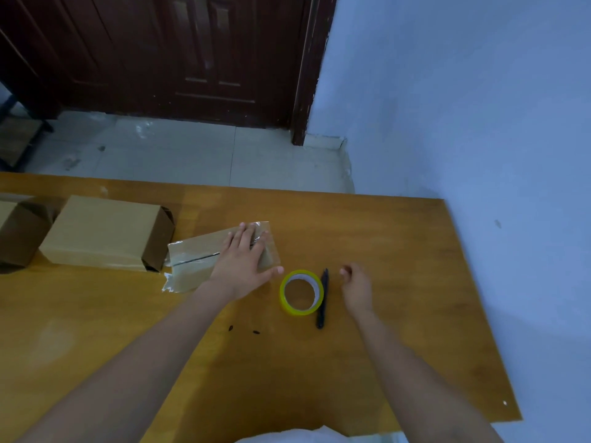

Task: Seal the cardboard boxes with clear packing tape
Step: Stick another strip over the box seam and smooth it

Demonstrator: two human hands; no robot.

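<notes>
Head view looks down on a wooden table set against a blue wall, with a dark door and pale floor tiles beyond its far edge.

The left hand lies flat, palm down, on a small box near the table's middle. Its fingers are straight and spread over the box's right end, and the thumb points right, toward the tape roll. The hand presses the box and grips nothing. Clear tape runs along the box's seam, and loose ends stick out past its left end and far right corner.

The right hand hovers just right of a black cutter, fingers loosely curled, holding nothing and touching nothing.

The tape roll, yellow-green with a white core, lies flat on the table just right of the box, close to the left thumb. The cutter lies right beside the roll, on its right.

A larger box lies on its side to the left of the small one, its end flaps facing right. Another box sits at the left frame edge, partly cut off.
</notes>
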